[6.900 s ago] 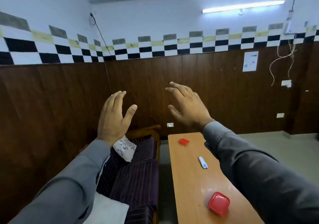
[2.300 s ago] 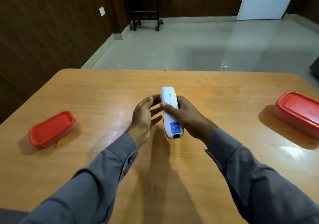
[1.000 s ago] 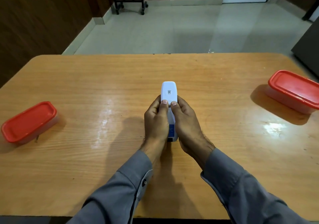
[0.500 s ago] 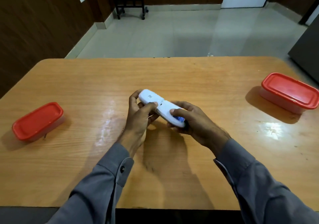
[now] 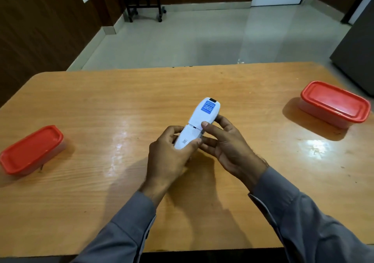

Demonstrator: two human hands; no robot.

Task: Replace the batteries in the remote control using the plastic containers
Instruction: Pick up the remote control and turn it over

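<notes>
the white remote control is held just above the middle of the wooden table, back side up, its blue-labelled end pointing toward the upper right of the frame. the left hand grasps the near end, fingers curled under and thumb across the battery cover. the right hand grips the body from the right side, thumb tip pressed at the seam where the cover meets the body.

judging by that seam and a small dark gap beside it, the step in hand is sliding the cover off; it looks barely started, and no batteries show yet. the next move likely calls for the left thumb to drag the cover toward the near end while the right hand braces the body.

both red-lidded plastic containers, one at the left edge and one at the right edge, sit closed and well apart from the hands.
</notes>
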